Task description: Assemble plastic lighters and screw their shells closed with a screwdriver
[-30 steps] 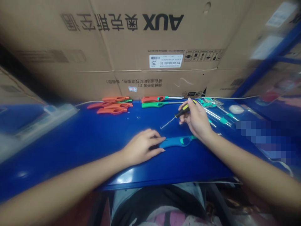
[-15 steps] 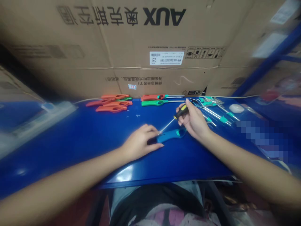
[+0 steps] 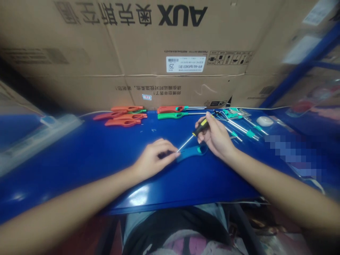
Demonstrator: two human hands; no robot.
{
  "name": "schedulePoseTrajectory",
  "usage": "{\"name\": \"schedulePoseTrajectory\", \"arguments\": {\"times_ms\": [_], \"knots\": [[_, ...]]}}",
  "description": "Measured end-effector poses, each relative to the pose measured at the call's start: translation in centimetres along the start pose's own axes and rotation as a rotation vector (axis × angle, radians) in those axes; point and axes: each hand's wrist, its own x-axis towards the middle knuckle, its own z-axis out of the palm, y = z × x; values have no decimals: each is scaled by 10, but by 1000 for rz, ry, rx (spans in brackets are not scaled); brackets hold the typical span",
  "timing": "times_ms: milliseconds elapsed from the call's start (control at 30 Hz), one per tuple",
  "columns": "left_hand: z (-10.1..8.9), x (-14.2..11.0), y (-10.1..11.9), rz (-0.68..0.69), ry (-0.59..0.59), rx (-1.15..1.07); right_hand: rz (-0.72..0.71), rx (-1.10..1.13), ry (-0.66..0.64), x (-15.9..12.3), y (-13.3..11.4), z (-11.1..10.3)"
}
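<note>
My right hand is closed round the black and yellow handle of a screwdriver. Its thin metal shaft slants down to the left. At the screwdriver's tip, the thumb and fingers of my left hand are pinched together; whatever sits between them is too small or hidden to make out. A blue gas lighter handle with a teal trigger lies on the table just beyond my left fingertips, its left end partly covered by them. The trigger end lies below my right hand.
Orange and red lighter handles are piled at the back left. A red lighter and a green lighter with metal rods lie at the back centre. Metal rods with teal parts lie right. Cardboard stands behind the blue table.
My left thumb has closed up against the fingers at the screwdriver's tip; before, it was spread along the blue handle. The right hand and screwdriver have barely moved.
</note>
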Motion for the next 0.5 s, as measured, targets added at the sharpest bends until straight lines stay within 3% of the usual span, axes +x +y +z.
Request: {"name": "schedulePoseTrajectory", "arguments": {"times_ms": [500], "knots": [[1,-1,-6,-49,36,-14,-109,-109,14,-7,-3,6]]}}
